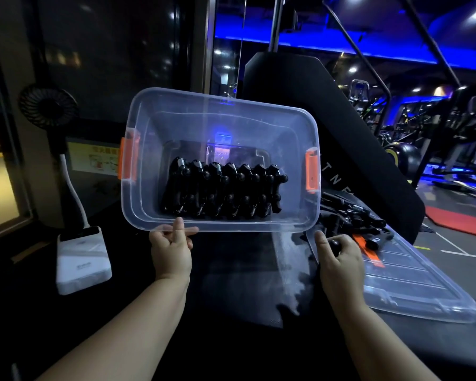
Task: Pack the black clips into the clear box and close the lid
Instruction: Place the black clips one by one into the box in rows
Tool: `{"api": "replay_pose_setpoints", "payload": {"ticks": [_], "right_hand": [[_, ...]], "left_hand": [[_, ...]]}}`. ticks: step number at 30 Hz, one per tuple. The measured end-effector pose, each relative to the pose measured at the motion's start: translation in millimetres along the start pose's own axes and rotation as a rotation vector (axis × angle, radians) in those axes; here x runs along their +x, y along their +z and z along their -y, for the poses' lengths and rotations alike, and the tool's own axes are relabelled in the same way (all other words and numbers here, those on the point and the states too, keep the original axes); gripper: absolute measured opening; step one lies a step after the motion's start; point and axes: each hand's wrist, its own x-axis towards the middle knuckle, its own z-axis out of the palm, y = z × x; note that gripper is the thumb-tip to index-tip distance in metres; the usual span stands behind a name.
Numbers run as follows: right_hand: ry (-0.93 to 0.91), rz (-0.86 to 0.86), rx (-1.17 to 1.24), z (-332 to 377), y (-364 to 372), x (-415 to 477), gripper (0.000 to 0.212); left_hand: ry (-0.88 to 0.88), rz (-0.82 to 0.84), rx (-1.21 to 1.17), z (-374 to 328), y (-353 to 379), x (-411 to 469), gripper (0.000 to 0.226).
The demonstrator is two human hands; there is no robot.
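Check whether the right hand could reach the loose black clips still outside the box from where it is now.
Probably yes. The right hand rests at the lid's near edge, with the loose clips piled just beyond its fingers and nothing between them.

Both my forearms bare, reaching forward and up from the bottom of the view. Left hand [171, 250]: back of hand toward me, wrist straight, fingers curled, fingertips pinched up on the near rim of the box [138, 193], which is tipped toward me. Right hand [338, 257]: lower and to the right, palm down, knuckles up, fingers curled around a clip [334, 244], thumb stretched out to the left. The two hands are well apart.
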Motion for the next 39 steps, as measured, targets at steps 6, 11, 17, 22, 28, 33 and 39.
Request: {"api": "replay_pose_setpoints", "payload": {"ticks": [6,11,17,22,28,33,39], "right_hand": [[0.045,0.058,-0.044,-3.8,-4.9,8.6,0.032],[0.192,0.227,-0.01,6.3,-11.0,21.4,0.031],[0.421,0.36,0.192,7.4,-18.7,36.2,0.053],[0.442,0.405,0.258,16.8,-22.3,25.4,0.076],[0.458,0.428,0.276,20.5,-23.5,16.7,0.086],[0.471,0.425,0.372,20.9,-26.1,13.7,0.069],[0.481,0.376,0.377,27.0,-25.9,9.8,0.033]], "left_hand": [[0.004,0.003,0.006,-0.5,0.0,0.2,0.021],[-0.007,0.005,0.011,-3.7,0.5,-3.0,0.019],[-0.011,0.003,0.011,-4.5,0.0,-3.4,0.019],[-0.005,0.004,0.016,-5.6,-0.1,-3.9,0.019],[-0.01,0.012,0.017,-5.6,-1.0,-4.1,0.019],[-0.014,0.014,0.02,-5.3,-0.8,-3.6,0.018],[-0.019,0.011,0.017,-5.3,-0.6,-3.9,0.018]]}}
